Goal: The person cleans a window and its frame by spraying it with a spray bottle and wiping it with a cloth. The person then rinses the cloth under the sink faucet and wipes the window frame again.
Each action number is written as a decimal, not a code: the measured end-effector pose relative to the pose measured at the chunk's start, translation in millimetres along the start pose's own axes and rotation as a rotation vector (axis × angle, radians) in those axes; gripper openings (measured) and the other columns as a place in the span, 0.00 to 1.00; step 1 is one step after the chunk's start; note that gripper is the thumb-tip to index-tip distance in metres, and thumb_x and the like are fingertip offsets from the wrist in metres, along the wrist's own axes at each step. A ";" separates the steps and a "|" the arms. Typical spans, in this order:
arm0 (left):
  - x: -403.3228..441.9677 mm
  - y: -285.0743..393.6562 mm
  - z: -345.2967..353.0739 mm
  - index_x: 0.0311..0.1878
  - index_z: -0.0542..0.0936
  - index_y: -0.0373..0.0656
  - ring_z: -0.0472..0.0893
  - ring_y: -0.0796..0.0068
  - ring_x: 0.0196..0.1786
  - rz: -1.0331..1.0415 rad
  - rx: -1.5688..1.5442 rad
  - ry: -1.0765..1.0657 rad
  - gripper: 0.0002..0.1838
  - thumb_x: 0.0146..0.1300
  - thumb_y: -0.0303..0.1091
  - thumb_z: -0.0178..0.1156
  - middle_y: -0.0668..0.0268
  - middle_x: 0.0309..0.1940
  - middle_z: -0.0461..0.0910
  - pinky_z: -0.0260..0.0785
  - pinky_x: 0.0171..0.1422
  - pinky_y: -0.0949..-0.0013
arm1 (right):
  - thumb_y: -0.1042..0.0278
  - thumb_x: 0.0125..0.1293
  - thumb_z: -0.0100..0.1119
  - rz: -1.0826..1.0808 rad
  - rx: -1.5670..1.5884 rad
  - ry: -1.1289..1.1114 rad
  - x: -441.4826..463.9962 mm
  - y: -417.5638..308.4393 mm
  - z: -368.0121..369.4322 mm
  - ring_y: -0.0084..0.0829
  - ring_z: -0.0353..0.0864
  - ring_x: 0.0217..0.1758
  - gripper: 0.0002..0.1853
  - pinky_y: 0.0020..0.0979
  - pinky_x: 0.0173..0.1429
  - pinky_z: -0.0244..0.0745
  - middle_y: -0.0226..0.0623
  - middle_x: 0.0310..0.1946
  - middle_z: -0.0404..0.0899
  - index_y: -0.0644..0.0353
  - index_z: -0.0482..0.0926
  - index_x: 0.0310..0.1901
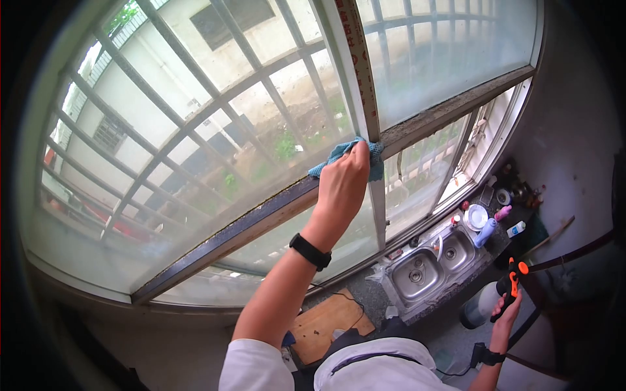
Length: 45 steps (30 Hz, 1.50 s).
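My left hand is closed on a blue cloth and presses it against the window frame, where the horizontal bar meets the upright post. Dark grime shows along the bar to the left of the cloth. Low at the right, my right hand grips a spray bottle by its black and orange trigger head. The bottle has a pale, translucent body with a dark lower part and hangs tilted beside the counter. Each wrist wears a black band.
Below the window, a counter holds a double steel sink, with a tap, bowls and several bottles around its far end. A wooden board lies nearer, with a dark cable across it. Metal bars stand outside the glass.
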<state>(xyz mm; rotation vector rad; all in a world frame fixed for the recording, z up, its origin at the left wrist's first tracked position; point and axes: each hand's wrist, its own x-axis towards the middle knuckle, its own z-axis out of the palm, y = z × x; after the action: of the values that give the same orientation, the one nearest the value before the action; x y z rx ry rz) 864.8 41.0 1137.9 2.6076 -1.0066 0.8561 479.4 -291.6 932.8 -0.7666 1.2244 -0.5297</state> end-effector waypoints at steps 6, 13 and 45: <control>11.4 7.1 -11.5 0.41 0.70 0.39 0.86 0.62 0.31 0.056 0.120 -0.128 0.06 0.62 0.24 0.57 0.59 0.29 0.82 0.77 0.31 0.63 | 0.28 0.69 0.43 -0.033 -0.041 -0.061 -7.6 1.9 7.6 0.21 0.57 0.12 0.30 0.27 0.17 0.53 0.23 0.14 0.60 0.51 0.69 0.32; -2.3 -2.4 -23.0 0.40 0.74 0.42 0.86 0.65 0.30 0.101 0.319 -0.203 0.06 0.61 0.27 0.60 0.63 0.29 0.82 0.78 0.30 0.66 | 0.26 0.68 0.43 0.066 0.009 -0.130 -14.3 14.8 9.7 0.21 0.57 0.12 0.31 0.27 0.17 0.52 0.23 0.14 0.60 0.51 0.70 0.32; -74.0 -54.2 -65.5 0.39 0.74 0.40 0.85 0.68 0.40 -0.003 0.158 -0.082 0.06 0.59 0.23 0.59 0.63 0.32 0.81 0.80 0.39 0.67 | 0.28 0.69 0.43 0.002 -0.089 -0.076 -16.9 13.6 17.5 0.20 0.58 0.12 0.29 0.26 0.17 0.53 0.22 0.15 0.61 0.50 0.70 0.32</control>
<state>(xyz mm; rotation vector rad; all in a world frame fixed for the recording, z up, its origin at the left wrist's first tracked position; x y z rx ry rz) 828.1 147.2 1147.3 2.7970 -0.9936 0.8674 491.1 -266.5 935.6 -0.8535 1.1838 -0.4429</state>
